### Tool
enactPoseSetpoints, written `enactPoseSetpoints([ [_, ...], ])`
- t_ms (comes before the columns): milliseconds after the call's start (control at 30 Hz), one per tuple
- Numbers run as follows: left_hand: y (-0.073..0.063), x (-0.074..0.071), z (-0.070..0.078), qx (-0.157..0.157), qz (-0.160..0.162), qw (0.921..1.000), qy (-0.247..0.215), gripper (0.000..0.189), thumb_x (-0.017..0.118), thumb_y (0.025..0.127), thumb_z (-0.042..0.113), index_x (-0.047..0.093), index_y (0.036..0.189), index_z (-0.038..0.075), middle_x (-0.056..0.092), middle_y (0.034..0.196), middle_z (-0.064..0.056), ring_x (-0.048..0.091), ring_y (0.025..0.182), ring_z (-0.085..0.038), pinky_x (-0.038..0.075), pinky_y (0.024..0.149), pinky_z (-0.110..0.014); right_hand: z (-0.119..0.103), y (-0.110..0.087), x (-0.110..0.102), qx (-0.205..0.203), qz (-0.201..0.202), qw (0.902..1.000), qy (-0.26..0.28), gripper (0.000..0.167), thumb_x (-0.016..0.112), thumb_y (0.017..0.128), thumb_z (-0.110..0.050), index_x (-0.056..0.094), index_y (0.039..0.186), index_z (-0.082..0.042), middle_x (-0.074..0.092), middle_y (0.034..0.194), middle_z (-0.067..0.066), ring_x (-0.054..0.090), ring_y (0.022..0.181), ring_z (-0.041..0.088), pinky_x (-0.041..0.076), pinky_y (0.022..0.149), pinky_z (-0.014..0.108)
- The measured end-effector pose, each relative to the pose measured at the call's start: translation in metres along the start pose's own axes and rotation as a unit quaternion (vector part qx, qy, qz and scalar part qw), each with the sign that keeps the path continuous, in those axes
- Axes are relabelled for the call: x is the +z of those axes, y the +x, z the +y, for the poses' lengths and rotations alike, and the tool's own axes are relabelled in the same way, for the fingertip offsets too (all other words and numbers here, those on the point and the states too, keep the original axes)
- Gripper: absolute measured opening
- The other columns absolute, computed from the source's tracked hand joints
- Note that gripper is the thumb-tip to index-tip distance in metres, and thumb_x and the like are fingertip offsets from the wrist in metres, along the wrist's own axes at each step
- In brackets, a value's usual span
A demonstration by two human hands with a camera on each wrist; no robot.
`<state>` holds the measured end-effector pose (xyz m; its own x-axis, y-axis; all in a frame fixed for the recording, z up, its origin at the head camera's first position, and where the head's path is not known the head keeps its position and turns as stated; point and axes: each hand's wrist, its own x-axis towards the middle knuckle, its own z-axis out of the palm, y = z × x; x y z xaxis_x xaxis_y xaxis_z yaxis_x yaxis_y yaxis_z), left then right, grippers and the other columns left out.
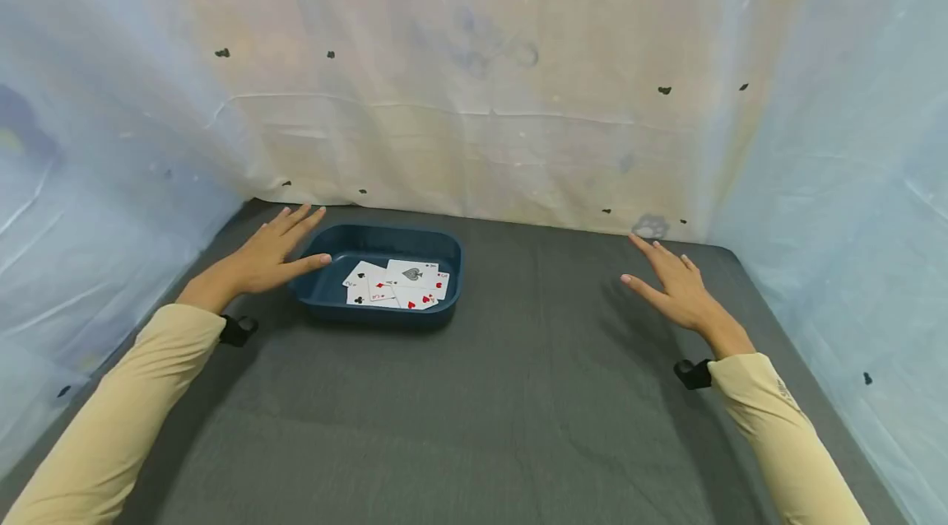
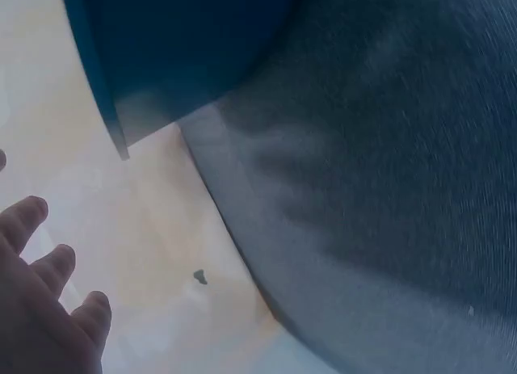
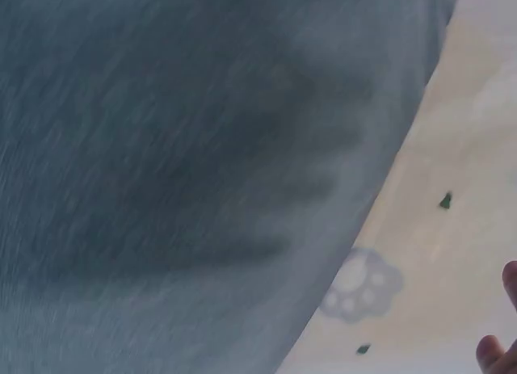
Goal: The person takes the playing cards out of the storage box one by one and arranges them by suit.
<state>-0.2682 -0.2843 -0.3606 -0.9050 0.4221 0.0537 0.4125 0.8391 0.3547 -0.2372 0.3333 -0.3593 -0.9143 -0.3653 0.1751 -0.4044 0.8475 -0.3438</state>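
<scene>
A dark blue rectangular tray (image 1: 378, 316) stands toward the back left, and several playing cards (image 1: 411, 273) lie overlapping inside it, face up, with an ace of spades on top. My left hand (image 1: 270, 255) is spread beside the tray's left end, its thumb reaching over the rim in the head view. In the left wrist view, the fingers (image 2: 55, 269) show at the lower left and the tray wall (image 2: 186, 43) at the top. Well to the right, my right hand (image 1: 677, 290) hovers over the table with fingers extended and nothing in it. Only its fingertips (image 3: 490, 351) appear in the right wrist view.
A dark grey cloth covers the table (image 1: 504, 410). Pale curtains (image 1: 474, 97) with small dark spots enclose it at the back and on both sides. Black straps (image 1: 692, 374) sit at both wrists, below beige sleeves (image 1: 785, 434).
</scene>
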Motion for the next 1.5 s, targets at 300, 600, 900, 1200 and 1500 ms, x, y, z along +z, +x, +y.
enactPoseSetpoints([
  [300,-0.003,0.007,0.006,-0.006,0.061,0.9936,-0.095,0.075,0.043,0.102,0.043,0.005,0.157,0.011,0.002,0.16,-0.018,-0.006,0.143,-0.04,-0.005,0.106,-0.063,-0.024,0.008,0.004,-0.024,0.052,0.9929,0.104,0.066,0.053,0.101,-0.031,0.019,0.157,-0.024,0.038,0.149,0.02,0.028,0.134,0.048,0.022,0.098,0.068],
  [600,-0.006,0.014,0.007,-0.018,0.097,0.9714,-0.216,0.064,0.034,0.106,0.036,0.005,0.157,0.011,0.004,0.158,-0.024,0.004,0.141,-0.046,0.008,0.104,-0.067,-0.055,0.022,0.014,-0.032,0.106,0.9786,0.174,0.057,0.055,0.1,-0.026,0.032,0.153,-0.021,0.047,0.142,0.017,0.042,0.129,0.038,0.032,0.098,0.062],
  [900,-0.009,0.022,0.009,-0.075,0.078,0.9333,-0.343,0.074,0.045,0.104,0.033,0.0,0.156,0.007,0.0,0.159,-0.02,0.002,0.142,-0.042,0.014,0.105,-0.064,-0.105,0.025,0.013,-0.021,0.104,0.9662,0.235,0.05,0.053,0.101,-0.014,0.038,0.147,-0.002,0.051,0.135,0.024,0.049,0.121,0.039,0.04,0.093,0.056],
  [1200,-0.011,0.03,0.008,-0.081,0.118,0.9116,-0.385,0.07,0.049,0.102,0.037,0.016,0.155,0.004,0.017,0.157,-0.021,0.018,0.14,-0.04,0.02,0.105,-0.061,-0.12,0.04,0.028,-0.016,0.091,0.94,0.328,0.045,0.053,0.101,-0.017,0.044,0.144,-0.005,0.053,0.134,0.018,0.049,0.12,0.03,0.036,0.099,0.049],
  [1500,-0.011,0.035,0.0,-0.099,0.093,0.8929,-0.429,0.074,0.052,0.1,0.039,0.015,0.156,0.007,0.013,0.158,-0.021,0.015,0.141,-0.04,0.015,0.105,-0.065,-0.126,0.059,0.052,-0.033,0.08,0.9222,0.377,0.042,0.056,0.1,-0.023,0.05,0.14,-0.009,0.058,0.129,0.012,0.053,0.117,0.023,0.041,0.096,0.042],
])
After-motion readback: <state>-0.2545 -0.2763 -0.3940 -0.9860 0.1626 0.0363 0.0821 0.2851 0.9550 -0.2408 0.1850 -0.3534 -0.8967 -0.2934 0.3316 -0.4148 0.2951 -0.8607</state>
